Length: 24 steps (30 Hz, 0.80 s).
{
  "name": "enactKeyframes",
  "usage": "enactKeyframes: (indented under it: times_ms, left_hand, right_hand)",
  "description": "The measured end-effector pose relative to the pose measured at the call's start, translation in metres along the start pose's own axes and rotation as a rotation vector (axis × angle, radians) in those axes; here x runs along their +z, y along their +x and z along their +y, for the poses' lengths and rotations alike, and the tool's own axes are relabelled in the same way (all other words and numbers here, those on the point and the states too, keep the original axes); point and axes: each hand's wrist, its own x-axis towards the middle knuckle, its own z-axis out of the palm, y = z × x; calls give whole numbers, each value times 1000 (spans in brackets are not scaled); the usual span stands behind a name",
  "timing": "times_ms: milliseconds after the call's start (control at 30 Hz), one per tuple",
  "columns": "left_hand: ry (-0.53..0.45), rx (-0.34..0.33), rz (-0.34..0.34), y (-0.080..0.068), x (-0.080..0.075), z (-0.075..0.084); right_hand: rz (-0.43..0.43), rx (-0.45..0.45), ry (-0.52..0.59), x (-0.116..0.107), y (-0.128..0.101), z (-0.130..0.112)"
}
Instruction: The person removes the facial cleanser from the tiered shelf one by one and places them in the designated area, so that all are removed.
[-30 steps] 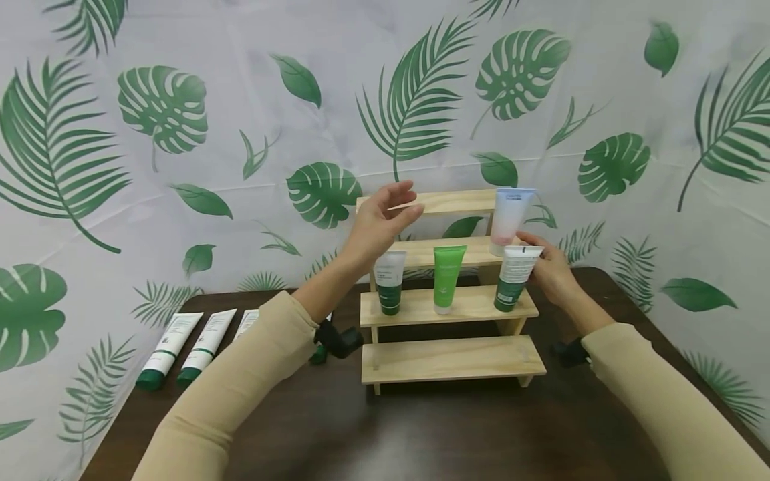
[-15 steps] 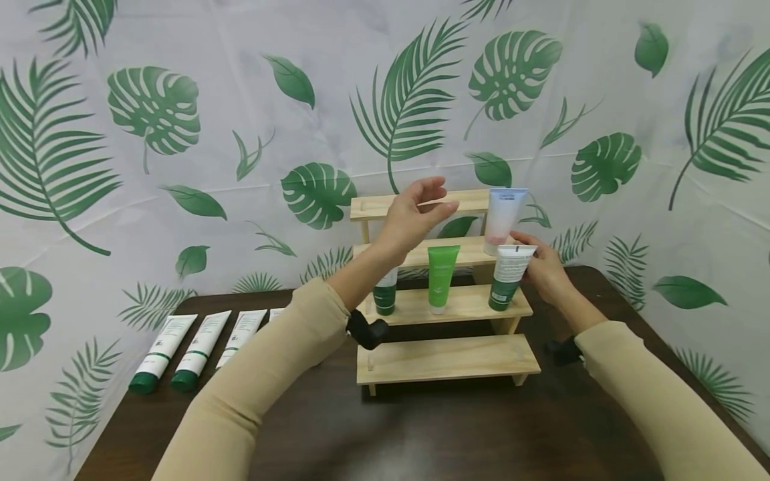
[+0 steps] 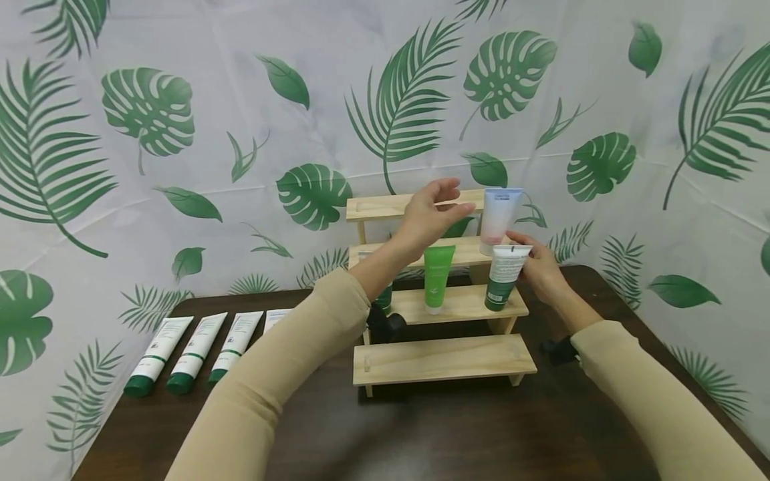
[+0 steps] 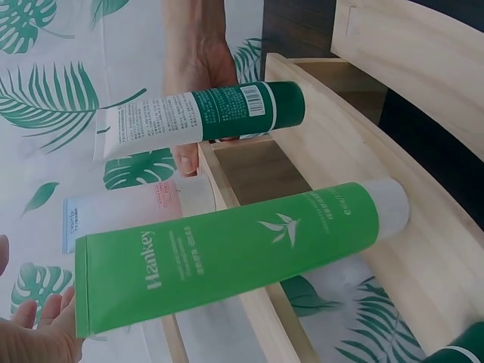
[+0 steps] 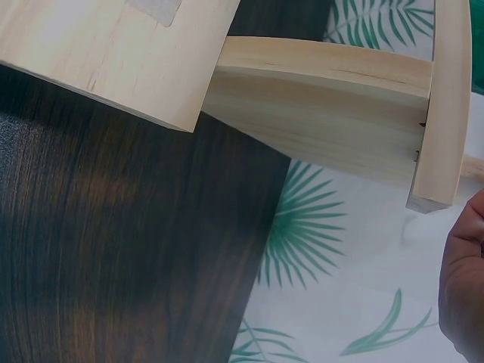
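right hand (image 3: 541, 270) grips white-green tube (image 3: 504, 277) on shelf (image 3: 463, 304) | left hand (image 3: 430, 217) open, above

Head high; wrists close, sharing shelf (image 3: 442, 357)

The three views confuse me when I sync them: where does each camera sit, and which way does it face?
Head: above, facing forward and down at the wooden rack; both sleeves, left hand, right hand show.
Left wrist: low beside the rack, facing the green tube; left fingertips.
Right wrist: facing the dark table; a sliver of hand.
Shared: head and left wrist both show the white-and-green tube.
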Motion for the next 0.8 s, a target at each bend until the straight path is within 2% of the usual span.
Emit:
enactKeyframes:
  times_ms: [400,633,800]
  left_hand:
    - [69,-29,-10,15,18,0]
    - [110,-72,-15,24,25,2]
    - [153,-77,-34,29,28,4]
  right_hand:
    - [2,-28,14,0,-3,-1]
    - [-8,-37,22,-1,-3,-1]
    - [-12,-34,21,-2,-2,0]
